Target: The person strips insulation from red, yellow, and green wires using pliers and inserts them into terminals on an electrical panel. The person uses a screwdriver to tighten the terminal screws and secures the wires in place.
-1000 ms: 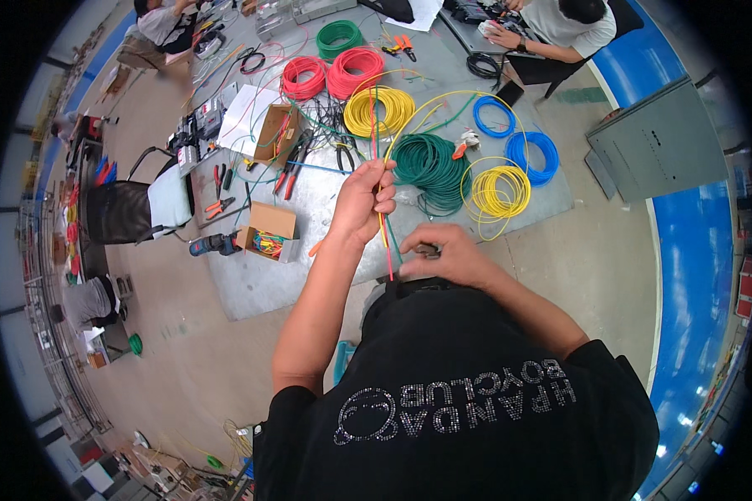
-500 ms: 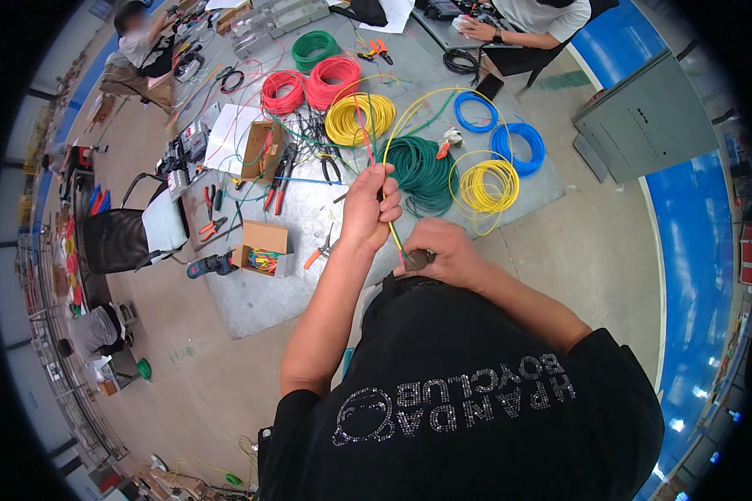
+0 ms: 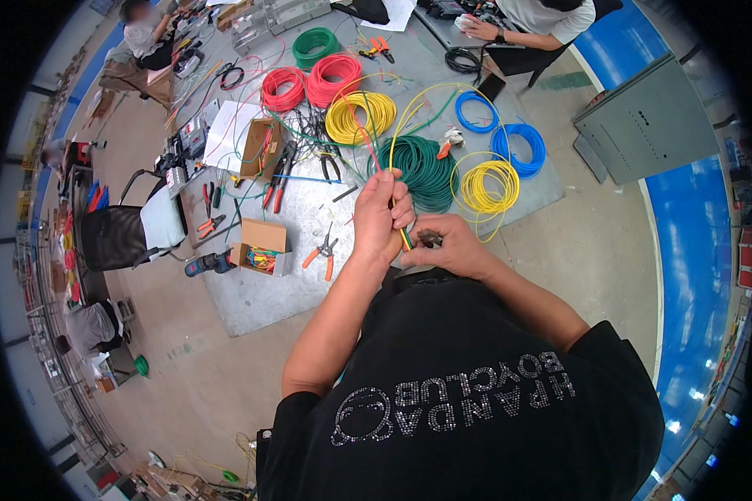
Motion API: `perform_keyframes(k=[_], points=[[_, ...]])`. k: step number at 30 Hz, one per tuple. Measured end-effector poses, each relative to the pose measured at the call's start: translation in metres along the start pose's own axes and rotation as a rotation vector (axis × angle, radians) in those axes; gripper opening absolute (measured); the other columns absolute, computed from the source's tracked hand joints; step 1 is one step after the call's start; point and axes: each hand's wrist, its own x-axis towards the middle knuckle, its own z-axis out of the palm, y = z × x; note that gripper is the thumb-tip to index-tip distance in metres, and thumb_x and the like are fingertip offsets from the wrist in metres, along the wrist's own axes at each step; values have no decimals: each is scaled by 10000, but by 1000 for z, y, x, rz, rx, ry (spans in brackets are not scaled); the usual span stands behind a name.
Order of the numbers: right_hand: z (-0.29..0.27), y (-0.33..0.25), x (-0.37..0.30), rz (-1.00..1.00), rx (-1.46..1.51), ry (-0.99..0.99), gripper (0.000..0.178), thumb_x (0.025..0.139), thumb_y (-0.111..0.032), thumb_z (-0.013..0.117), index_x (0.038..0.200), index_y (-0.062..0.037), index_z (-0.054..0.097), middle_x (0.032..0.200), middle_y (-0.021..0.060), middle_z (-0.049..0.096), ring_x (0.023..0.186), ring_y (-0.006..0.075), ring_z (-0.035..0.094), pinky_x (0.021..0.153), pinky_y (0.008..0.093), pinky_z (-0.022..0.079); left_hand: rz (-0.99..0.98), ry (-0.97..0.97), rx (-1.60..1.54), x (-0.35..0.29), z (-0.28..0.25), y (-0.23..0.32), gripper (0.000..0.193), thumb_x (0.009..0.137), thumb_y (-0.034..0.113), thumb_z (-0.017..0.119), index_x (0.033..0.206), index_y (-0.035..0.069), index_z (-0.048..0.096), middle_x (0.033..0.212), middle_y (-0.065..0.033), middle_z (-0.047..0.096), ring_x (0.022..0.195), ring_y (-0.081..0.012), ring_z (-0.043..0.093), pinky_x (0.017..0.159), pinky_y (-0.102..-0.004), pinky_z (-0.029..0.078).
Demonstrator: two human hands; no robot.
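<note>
Grey metal worktop (image 3: 246, 305). Open brown cardboard box (image 3: 263, 234), 9 o'clock of the hands: short multicoloured wire pieces (image 3: 263, 260). Second brown cardboard box (image 3: 256, 150), 10 o'clock: reddish contents, unclear. Left-hand grip (image 3: 383, 219) clenched round thin red, yellow and green plastic-coated wires (image 3: 406, 239), lower length toward 5 o'clock. Right-hand grip (image 3: 447, 245) grasping dark tool (image 3: 429, 237).

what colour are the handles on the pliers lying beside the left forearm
Orange handles; the head view shows them.
</note>
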Motion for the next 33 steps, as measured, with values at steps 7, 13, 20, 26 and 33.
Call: perform_keyframes(k=[7, 13, 20, 26, 33], points=[[5, -11, -11, 315, 153, -23, 365, 893, -313, 803, 765, -3, 658, 659, -45, 532, 637, 52, 448, 580, 270, 370, 24, 15, 69, -6, 4, -6, 178, 1080, 228, 525, 1117, 54, 539, 770, 10, 458, 537, -55, 351, 449, -210, 280], [11, 11, -26, 378, 298, -69, 339, 906, -322, 782, 753, -31, 701, 671, -38, 609, 641, 45, 525, 597, 248, 411, -156, -105, 25, 20, -5, 10, 281, 1104, 337, 451, 1123, 75, 552, 731, 33, 443, 507, -53, 321, 432, -219, 237], [17, 37, -39, 337, 326, -186, 396, 916, -381, 756, 756, -27, 677, 666, -31, 598, 630, 67, 524, 599, 268, 416, -328, -227, 178, 95, 16, 60, 449, 1102, 457, 392, 1192, 57, 574, 691, 49, 370, 504, -53, 275, 422, -213, 216], [-6, 38, -42, 493, 202, -34, 463, 905, -476, 740, 803, -27, 690, 670, -11, 593, 631, 90, 535, 580, 307, 432, -447, -131, 744, 89, 20, 35, 390, 1093, 473, 414, 976, 123, 541, 595, 67, 274, 450, -61, 213, 389, -240, 162], [-68, 58, 6, 270, 485, 376, 338, 965, -339, 698, 814, -42, 641, 647, 4, 563, 586, 96, 522, 563, 292, 419, -509, -182, 1119, 42, 7, 1, 566, 1063, 604, 385, 943, 76, 549, 561, 63, 275, 423, -65, 244, 386, -245, 186]])
